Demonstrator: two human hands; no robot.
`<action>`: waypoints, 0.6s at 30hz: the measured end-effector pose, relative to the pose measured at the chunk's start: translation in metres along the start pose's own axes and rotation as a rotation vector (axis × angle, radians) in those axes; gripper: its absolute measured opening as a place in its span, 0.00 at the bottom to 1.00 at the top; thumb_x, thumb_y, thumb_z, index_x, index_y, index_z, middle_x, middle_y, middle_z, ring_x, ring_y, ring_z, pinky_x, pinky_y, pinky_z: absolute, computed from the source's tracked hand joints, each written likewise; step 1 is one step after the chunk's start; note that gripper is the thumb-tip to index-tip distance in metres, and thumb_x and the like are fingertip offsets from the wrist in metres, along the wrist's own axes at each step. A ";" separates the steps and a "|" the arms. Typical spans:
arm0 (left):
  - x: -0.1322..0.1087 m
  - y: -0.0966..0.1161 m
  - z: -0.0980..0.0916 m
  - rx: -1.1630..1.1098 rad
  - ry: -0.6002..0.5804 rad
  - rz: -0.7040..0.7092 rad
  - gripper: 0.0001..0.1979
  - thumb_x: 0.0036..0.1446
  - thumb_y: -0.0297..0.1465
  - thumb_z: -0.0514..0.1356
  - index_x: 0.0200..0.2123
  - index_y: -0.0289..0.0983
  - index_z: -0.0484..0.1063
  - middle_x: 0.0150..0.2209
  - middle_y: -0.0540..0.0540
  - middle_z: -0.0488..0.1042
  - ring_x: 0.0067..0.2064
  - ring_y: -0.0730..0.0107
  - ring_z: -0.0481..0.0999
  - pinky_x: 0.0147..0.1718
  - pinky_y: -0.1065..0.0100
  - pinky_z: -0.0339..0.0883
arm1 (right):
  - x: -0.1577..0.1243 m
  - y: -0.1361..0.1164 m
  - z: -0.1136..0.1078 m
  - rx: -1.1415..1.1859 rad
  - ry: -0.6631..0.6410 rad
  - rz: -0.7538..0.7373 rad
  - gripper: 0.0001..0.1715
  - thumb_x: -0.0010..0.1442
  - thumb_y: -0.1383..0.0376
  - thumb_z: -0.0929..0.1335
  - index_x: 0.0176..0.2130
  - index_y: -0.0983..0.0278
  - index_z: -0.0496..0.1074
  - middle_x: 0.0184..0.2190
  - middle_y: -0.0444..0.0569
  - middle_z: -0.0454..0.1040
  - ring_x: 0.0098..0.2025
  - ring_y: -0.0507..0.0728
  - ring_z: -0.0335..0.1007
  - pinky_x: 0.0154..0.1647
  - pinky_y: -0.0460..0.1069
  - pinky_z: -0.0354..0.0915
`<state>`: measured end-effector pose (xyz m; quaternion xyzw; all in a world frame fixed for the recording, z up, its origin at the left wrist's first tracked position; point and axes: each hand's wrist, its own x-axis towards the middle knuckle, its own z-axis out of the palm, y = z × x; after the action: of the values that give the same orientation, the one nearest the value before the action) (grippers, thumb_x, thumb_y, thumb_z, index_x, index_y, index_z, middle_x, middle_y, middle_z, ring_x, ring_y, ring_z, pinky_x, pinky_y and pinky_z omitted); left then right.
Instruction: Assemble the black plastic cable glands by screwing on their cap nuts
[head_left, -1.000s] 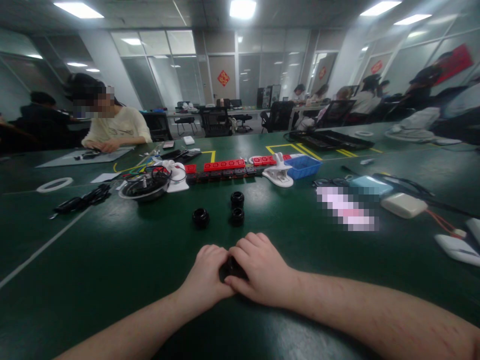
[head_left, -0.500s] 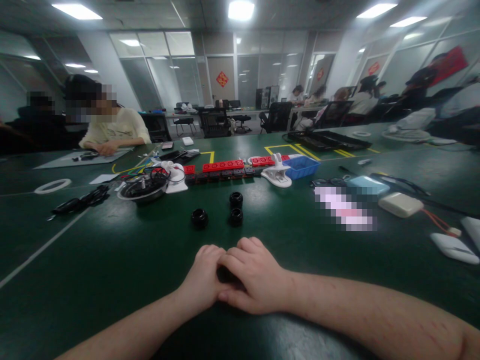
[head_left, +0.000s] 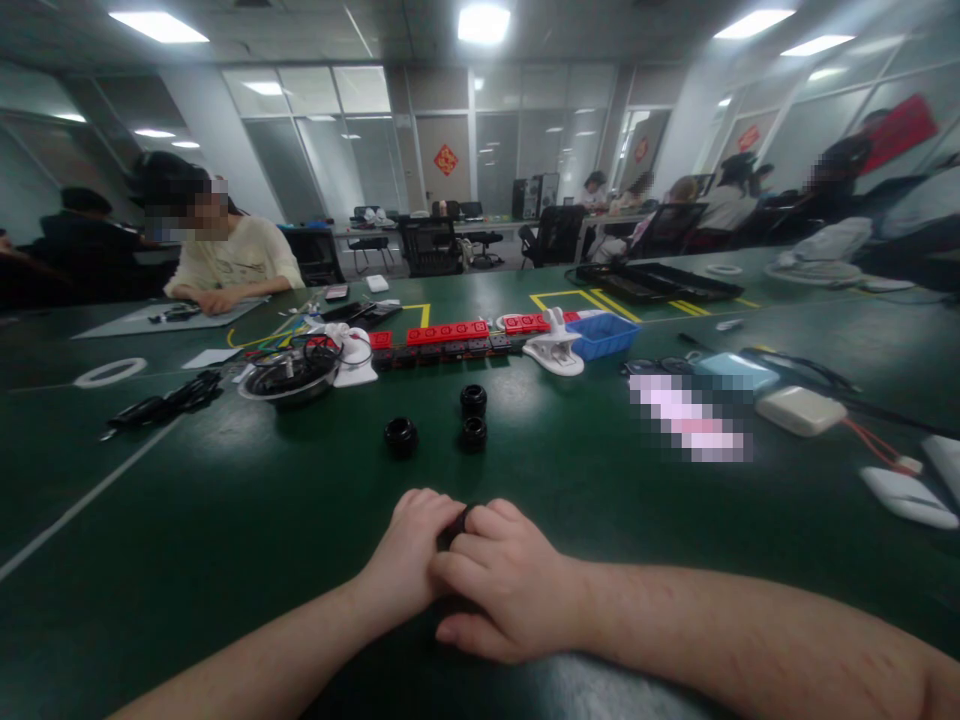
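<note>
My left hand (head_left: 411, 556) and my right hand (head_left: 504, 580) rest together on the green table (head_left: 225, 520), both closed around a small black round part (head_left: 454, 526). Only a sliver of that part shows between my fingers. Three more black round parts stand farther out: one (head_left: 401, 436) to the left and two (head_left: 473, 400) (head_left: 473, 433) close together, one behind the other.
A dark bowl of wires (head_left: 289, 373), a row of red and black blocks (head_left: 442, 338), a white clip (head_left: 555, 350) and a blue tray (head_left: 604, 333) lie beyond. White devices (head_left: 804, 410) lie at the right. A person in a cream shirt (head_left: 225, 262) sits at far left.
My right hand has turned and slid slightly toward me over the black part; my left hand has stayed closed against it. The parts on the table have not moved.
</note>
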<state>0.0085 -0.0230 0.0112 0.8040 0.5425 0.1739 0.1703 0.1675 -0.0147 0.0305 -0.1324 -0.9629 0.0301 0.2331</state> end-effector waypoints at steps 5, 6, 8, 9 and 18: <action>-0.001 0.000 -0.001 -0.019 0.003 0.005 0.03 0.45 0.30 0.56 0.27 0.39 0.68 0.29 0.51 0.68 0.34 0.65 0.65 0.38 0.63 0.56 | -0.003 0.000 0.002 -0.006 0.032 -0.004 0.21 0.60 0.53 0.56 0.35 0.65 0.67 0.24 0.47 0.68 0.30 0.55 0.55 0.30 0.51 0.48; -0.001 0.000 -0.001 -0.027 0.010 0.003 0.03 0.45 0.30 0.57 0.27 0.38 0.68 0.29 0.50 0.69 0.34 0.65 0.65 0.38 0.63 0.56 | -0.003 0.000 0.002 -0.003 0.036 -0.006 0.21 0.60 0.54 0.56 0.35 0.65 0.67 0.23 0.46 0.68 0.29 0.55 0.55 0.29 0.51 0.47; -0.001 0.000 -0.001 -0.042 0.016 -0.003 0.02 0.45 0.29 0.57 0.26 0.38 0.67 0.28 0.51 0.69 0.34 0.65 0.66 0.38 0.63 0.57 | -0.005 0.001 0.001 -0.001 0.045 -0.006 0.20 0.60 0.55 0.55 0.33 0.64 0.68 0.22 0.46 0.68 0.29 0.55 0.55 0.29 0.51 0.47; -0.001 0.001 -0.001 -0.048 0.018 -0.006 0.02 0.45 0.29 0.57 0.26 0.38 0.67 0.28 0.51 0.69 0.34 0.65 0.66 0.38 0.63 0.57 | -0.005 0.002 0.000 -0.005 0.052 -0.006 0.21 0.61 0.56 0.55 0.32 0.65 0.68 0.22 0.46 0.68 0.28 0.54 0.55 0.29 0.51 0.47; 0.001 -0.003 0.000 -0.050 0.020 -0.029 0.08 0.41 0.34 0.61 0.25 0.37 0.67 0.28 0.50 0.69 0.33 0.65 0.66 0.37 0.63 0.57 | -0.005 0.010 -0.003 -0.041 0.162 0.062 0.22 0.60 0.59 0.54 0.36 0.68 0.68 0.22 0.48 0.69 0.26 0.55 0.54 0.27 0.51 0.47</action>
<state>0.0063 -0.0215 0.0095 0.7899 0.5512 0.1928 0.1875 0.1755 -0.0061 0.0297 -0.1688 -0.9367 0.0065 0.3065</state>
